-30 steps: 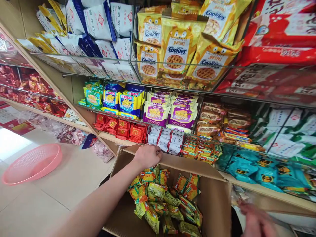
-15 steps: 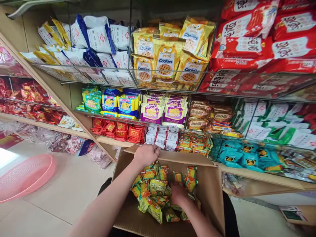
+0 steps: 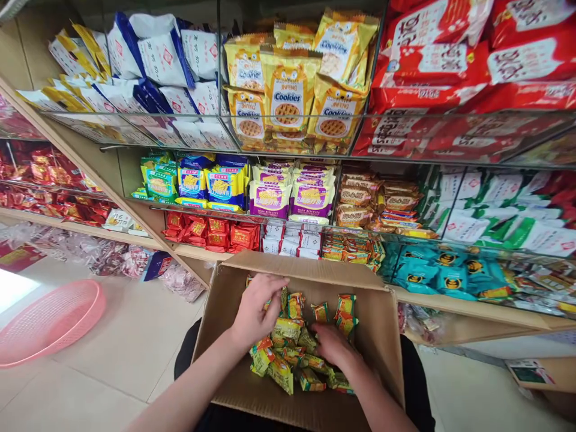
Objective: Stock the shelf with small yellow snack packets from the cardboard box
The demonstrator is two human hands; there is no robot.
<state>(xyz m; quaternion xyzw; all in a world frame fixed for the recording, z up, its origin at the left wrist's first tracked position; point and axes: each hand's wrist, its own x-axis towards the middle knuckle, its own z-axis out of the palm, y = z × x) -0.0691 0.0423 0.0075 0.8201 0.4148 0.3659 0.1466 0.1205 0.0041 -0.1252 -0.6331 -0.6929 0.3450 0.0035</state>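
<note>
A cardboard box [image 3: 211, 312] rests across my lap, holding a loose heap of small yellow-green wrapped snack packets [image 3: 281, 375]. Over the left part of the heap hovers my left hand [image 3: 258, 309], its fingers stretched forward and apart from the thumb, with nothing visible in them. My right hand [image 3: 333, 345] reaches down among the packets on the right side. Its fingertips are partly hidden against the heap, so any grip on a packet does not show. A few packets [image 3: 345, 312] lie by the box's far wall, just beyond my right hand.
Shelves ahead hold yellow cookie packs [image 3: 288, 96], red bags [image 3: 432, 60], purple soda biscuits [image 3: 270, 195] and teal packets [image 3: 450, 276]. Low on the shelf, behind the box flap [image 3: 306, 267], sit similar small packets [image 3: 348, 249]. A pink basket [image 3: 54, 336] stands on the floor at left.
My left hand has let go of the box's far flap and come down and back over the packets. My right hand stays in the heap, slightly shifted.
</note>
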